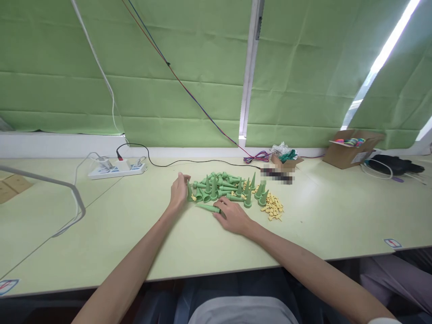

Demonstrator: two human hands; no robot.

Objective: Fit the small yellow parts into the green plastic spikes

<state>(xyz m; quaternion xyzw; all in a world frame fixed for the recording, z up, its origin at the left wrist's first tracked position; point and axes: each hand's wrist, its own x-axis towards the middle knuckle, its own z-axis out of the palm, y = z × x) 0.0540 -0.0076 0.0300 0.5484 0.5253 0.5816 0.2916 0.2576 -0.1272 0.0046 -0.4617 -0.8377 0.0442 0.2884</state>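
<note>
A heap of green plastic cone-shaped spikes [226, 182] lies at the middle of the table, several of them standing upright on wide round bases. My left hand [178, 191] rests cupped at the heap's left edge, fingers apart, beside an upright green spike [189, 193]; whether it touches that spike is hard to tell. In front of the heap, my right hand [232, 217] grips the wide end of one green spike [208, 207], which lies sideways with its tip to the left. Small yellow plastic pieces [272, 207] are piled at the heap's right, with a few among the spikes.
A power strip [116, 168] with plugs and cables sits at the back left. Behind the heap are a thin black cable [189, 160] and a small open box [286, 163]. A cardboard box [351, 150] and a black bag [394, 165] stand at right. A grey metal bar [79, 202] crosses the left.
</note>
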